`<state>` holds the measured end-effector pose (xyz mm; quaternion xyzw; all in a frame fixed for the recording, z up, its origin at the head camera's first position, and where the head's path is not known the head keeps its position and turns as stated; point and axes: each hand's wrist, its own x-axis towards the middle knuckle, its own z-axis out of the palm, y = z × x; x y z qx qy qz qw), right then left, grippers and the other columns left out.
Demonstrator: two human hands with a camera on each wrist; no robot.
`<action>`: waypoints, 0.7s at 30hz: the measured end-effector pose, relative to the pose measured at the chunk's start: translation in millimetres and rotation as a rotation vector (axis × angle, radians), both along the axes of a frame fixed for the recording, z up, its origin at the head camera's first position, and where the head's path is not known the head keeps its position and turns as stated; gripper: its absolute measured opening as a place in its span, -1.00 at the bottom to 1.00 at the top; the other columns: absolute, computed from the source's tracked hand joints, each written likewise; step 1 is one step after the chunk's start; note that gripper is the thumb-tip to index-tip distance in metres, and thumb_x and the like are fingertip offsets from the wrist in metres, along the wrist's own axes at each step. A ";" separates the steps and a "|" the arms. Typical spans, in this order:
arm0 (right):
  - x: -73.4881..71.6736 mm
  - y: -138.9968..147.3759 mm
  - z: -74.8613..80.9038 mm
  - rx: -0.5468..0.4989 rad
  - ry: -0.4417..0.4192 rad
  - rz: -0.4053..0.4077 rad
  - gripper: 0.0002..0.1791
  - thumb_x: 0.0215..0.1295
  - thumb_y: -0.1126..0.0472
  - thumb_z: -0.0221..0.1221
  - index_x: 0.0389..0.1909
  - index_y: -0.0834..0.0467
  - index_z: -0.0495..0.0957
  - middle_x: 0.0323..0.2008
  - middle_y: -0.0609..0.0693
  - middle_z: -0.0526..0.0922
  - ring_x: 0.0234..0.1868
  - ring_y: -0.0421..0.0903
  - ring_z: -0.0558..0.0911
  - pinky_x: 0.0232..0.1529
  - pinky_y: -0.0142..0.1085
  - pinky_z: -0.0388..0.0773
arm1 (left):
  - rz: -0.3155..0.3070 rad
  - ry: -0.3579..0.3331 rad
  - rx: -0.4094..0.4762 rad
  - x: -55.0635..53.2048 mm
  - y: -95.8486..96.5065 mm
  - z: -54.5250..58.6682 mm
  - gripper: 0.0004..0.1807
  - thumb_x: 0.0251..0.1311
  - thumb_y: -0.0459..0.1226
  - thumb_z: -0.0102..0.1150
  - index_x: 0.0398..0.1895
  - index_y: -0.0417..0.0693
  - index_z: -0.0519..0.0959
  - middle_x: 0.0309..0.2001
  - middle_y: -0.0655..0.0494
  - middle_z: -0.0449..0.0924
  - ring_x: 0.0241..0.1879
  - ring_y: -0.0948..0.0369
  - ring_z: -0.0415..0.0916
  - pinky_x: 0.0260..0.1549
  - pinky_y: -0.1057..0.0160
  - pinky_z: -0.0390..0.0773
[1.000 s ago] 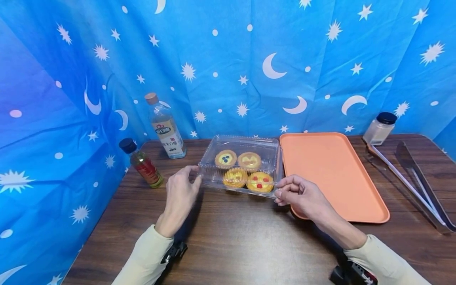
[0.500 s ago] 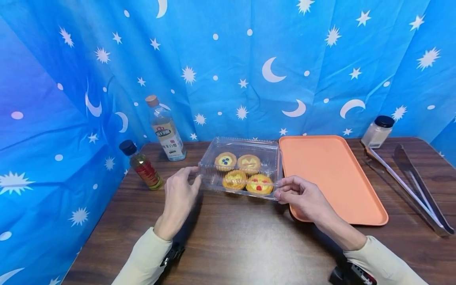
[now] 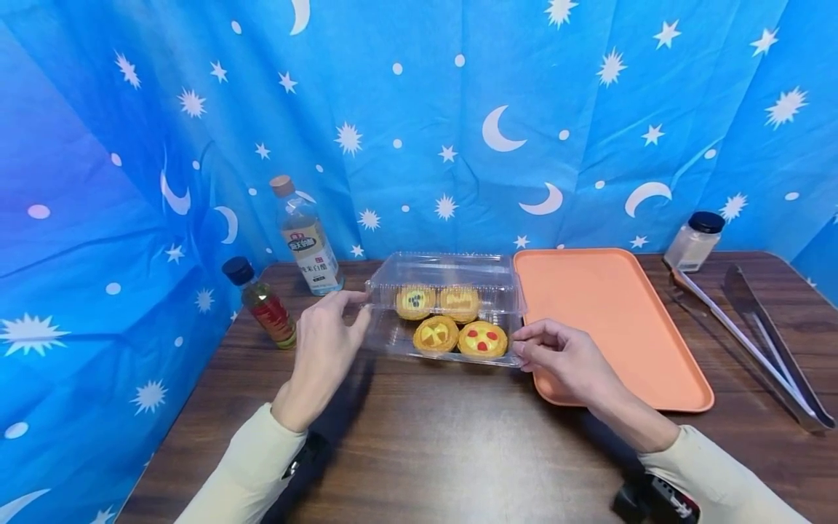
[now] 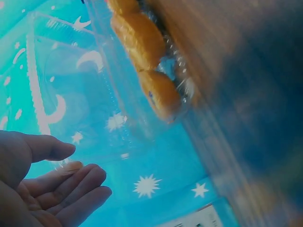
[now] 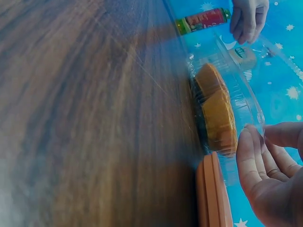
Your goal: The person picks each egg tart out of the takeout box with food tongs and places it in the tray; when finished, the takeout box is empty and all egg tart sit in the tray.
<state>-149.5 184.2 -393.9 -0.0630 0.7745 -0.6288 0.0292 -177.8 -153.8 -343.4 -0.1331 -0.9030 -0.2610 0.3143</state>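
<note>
**Lid [image 3: 452, 272] of the clear box [image 3: 391, 338], tilted open**

Compared with half a second earlier, tilts the lid's front edge up and back, uncovering the two front tarts [image 3: 482, 340] while leaving the two rear tarts [image 3: 415, 301] beneath plastic. Pinches the lid's front-left corner with the left hand [image 3: 325, 349]; pinches a clear edge near the front-right corner with the right hand [image 3: 576, 364], without showing whether lid or base. Rests the box on the table [image 3: 419, 437], just beside the orange tray [image 3: 609, 327].

Glossy clear plastic box [image 3: 389, 336]; smooth matt tray [image 3: 615, 327], right; satiny wood-grain table [image 3: 445, 444]; shiny metal tongs [image 3: 741, 338]; creased cloth [image 3: 406, 175], far side.
</note>
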 end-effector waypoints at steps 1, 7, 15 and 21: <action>0.4 1.0 0.6 0.005 0.001 0.003 -0.72 0.50 0.30 0.30 0.08 0.41 0.62 -0.18 0.17 0.76 -0.25 -0.04 0.75 -0.12 -0.23 0.77 | -0.005 0.002 -0.007 0.2 -0.1 3.1 -0.82 0.21 -0.42 0.49 -0.14 -0.29 0.77 -0.18 -0.16 0.80 -0.50 0.05 0.64 -0.56 0.06 0.57; 3.8 5.5 4.4 0.085 -0.009 -0.005 -0.65 0.50 0.19 0.34 0.15 0.30 0.63 -0.16 0.12 0.77 -0.19 -0.01 0.75 -0.11 -0.28 0.73 | -0.033 0.048 -0.055 -2.7 -3.1 22.1 -0.86 0.22 -0.40 0.49 -0.20 -0.31 0.77 -0.24 -0.18 0.80 -0.38 -0.07 0.74 -0.41 -0.04 0.73; 6.5 8.2 6.0 0.177 0.035 -0.038 -0.65 0.45 0.13 0.40 0.12 0.23 0.70 -0.07 0.07 0.79 -0.14 -0.06 0.69 -0.14 -0.36 0.65 | -0.061 0.072 -0.080 -12.5 -9.2 44.0 -0.87 0.27 -0.38 0.45 -0.23 -0.32 0.74 -0.31 -0.18 0.77 -0.42 -0.05 0.70 -0.41 0.01 0.73; 10.4 10.2 6.6 0.153 0.014 -0.017 -0.65 0.43 0.17 0.41 0.10 0.28 0.70 -0.09 0.09 0.80 -0.19 -0.11 0.72 -0.17 -0.36 0.68 | -0.088 0.055 -0.032 -24.3 -11.2 54.6 -0.85 0.27 -0.37 0.49 -0.21 -0.31 0.74 -0.28 -0.16 0.79 -0.34 -0.04 0.73 -0.28 -0.01 0.73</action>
